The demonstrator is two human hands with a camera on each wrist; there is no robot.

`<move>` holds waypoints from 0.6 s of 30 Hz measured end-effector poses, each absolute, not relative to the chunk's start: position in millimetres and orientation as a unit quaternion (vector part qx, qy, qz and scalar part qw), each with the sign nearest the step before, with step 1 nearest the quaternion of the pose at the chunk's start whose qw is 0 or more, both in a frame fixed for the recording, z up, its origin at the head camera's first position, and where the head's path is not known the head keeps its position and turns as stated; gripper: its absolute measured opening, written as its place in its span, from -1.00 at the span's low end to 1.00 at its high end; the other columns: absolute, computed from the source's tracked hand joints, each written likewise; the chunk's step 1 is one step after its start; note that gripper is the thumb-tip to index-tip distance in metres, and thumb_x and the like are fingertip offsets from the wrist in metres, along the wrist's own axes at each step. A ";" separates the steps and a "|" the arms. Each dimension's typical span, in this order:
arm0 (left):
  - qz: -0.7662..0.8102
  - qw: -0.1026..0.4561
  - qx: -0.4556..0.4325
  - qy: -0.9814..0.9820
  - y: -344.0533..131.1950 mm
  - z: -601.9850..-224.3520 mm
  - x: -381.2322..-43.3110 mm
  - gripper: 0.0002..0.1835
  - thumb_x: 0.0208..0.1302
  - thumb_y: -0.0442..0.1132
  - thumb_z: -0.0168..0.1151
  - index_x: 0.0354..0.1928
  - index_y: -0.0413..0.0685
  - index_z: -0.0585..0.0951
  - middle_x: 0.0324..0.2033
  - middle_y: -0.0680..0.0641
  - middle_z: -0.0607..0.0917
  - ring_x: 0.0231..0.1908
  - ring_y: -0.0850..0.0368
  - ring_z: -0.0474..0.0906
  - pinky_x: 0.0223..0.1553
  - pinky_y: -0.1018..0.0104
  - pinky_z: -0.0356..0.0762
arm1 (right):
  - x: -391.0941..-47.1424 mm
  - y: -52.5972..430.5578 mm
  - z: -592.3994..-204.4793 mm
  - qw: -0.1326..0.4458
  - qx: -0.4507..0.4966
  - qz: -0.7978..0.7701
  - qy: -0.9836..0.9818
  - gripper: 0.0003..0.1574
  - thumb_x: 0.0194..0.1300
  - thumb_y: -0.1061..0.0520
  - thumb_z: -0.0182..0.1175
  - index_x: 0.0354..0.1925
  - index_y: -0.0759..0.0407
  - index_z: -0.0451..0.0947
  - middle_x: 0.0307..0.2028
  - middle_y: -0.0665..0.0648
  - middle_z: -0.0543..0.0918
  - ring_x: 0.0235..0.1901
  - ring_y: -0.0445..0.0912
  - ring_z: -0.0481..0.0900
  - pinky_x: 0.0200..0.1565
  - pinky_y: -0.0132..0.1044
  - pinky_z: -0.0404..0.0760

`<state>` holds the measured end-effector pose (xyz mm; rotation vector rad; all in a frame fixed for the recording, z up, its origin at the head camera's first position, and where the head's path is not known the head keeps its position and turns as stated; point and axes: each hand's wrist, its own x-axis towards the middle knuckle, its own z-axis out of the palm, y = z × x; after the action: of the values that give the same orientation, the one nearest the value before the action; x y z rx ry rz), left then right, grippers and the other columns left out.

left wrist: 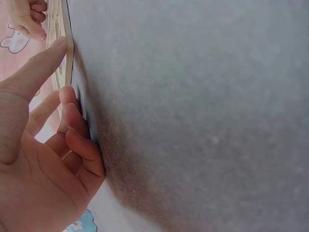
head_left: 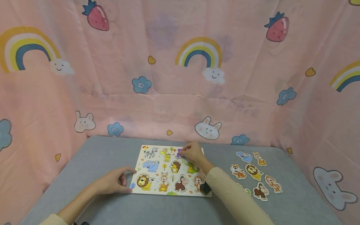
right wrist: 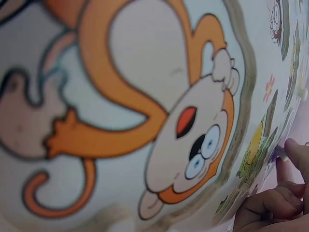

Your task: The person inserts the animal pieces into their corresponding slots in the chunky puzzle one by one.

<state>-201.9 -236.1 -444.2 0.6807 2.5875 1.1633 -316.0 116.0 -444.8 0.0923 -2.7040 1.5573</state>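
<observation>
A white animal puzzle board (head_left: 156, 189) lies flat, with printed pictures such as a zebra (head_left: 151, 152) and a hedgehog (head_left: 175, 167). My right hand (head_left: 194, 153) reaches over its upper right part and pinches a purple animal piece (head_left: 179, 153) between thumb and fingertips, largely covering it. The right wrist view shows the board's monkey picture (right wrist: 140, 92) up close, with the right hand (right wrist: 275, 205) beyond it. At the left edge of the board my left hand (head_left: 112, 181) rests thumb and index fingertip; its other fingers bend loosely beside the edge (left wrist: 70, 63).
Right of the board lie several loose pieces: an elephant (head_left: 244, 157), kangaroo (head_left: 259, 159), tiger (head_left: 238, 171), lion (head_left: 254, 172), monkey (head_left: 273, 183) and gorilla (head_left: 261, 191). My right sleeve (head_left: 230, 193) partly covers a green piece (head_left: 247, 191). A pink patterned curtain (head_left: 168, 109) surrounds the grey table (head_left: 112, 150).
</observation>
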 end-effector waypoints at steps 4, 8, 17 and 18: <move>0.394 0.113 0.228 0.883 -236.3 -444.4 -201.6 -0.27 0.04 -0.23 0.62 0.27 -0.17 0.51 -0.47 0.01 0.53 -0.48 0.16 0.43 -0.44 0.34 0.38 | -315.0 115.3 -444.3 0.008 0.019 0.496 -0.868 -0.85 0.18 0.23 0.50 -0.41 0.29 0.72 -0.35 0.13 0.63 -0.35 -0.02 0.59 -0.32 -0.21 0.57; 0.394 0.114 0.229 0.883 -235.5 -444.3 -201.8 -0.28 0.04 -0.23 0.62 0.26 -0.16 0.51 -0.48 0.02 0.53 -0.48 0.16 0.42 -0.42 0.33 0.38 | -316.1 116.4 -445.2 0.006 0.012 0.496 -0.869 -0.86 0.19 0.23 0.50 -0.40 0.27 0.72 -0.33 0.12 0.63 -0.33 -0.01 0.59 -0.31 -0.22 0.57; 0.397 0.111 0.235 0.880 -235.9 -443.2 -201.3 -0.28 0.05 -0.22 0.62 0.26 -0.18 0.51 -0.47 0.03 0.53 -0.48 0.18 0.44 -0.42 0.34 0.40 | -316.0 117.4 -443.3 0.006 0.022 0.504 -0.863 -0.87 0.19 0.24 0.49 -0.38 0.29 0.73 -0.29 0.14 0.60 -0.31 -0.01 0.54 -0.34 -0.24 0.52; 0.397 0.111 0.235 0.880 -235.9 -443.2 -201.3 -0.28 0.05 -0.22 0.62 0.26 -0.18 0.51 -0.47 0.03 0.53 -0.48 0.18 0.44 -0.43 0.34 0.40 | -316.2 117.3 -443.1 0.007 0.024 0.505 -0.863 -0.87 0.18 0.24 0.49 -0.38 0.30 0.73 -0.29 0.14 0.60 -0.31 -0.01 0.53 -0.35 -0.24 0.51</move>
<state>-201.3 -235.9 -443.2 0.6894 2.5862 1.1656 -316.2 117.3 -443.1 0.0766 -2.6998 1.5786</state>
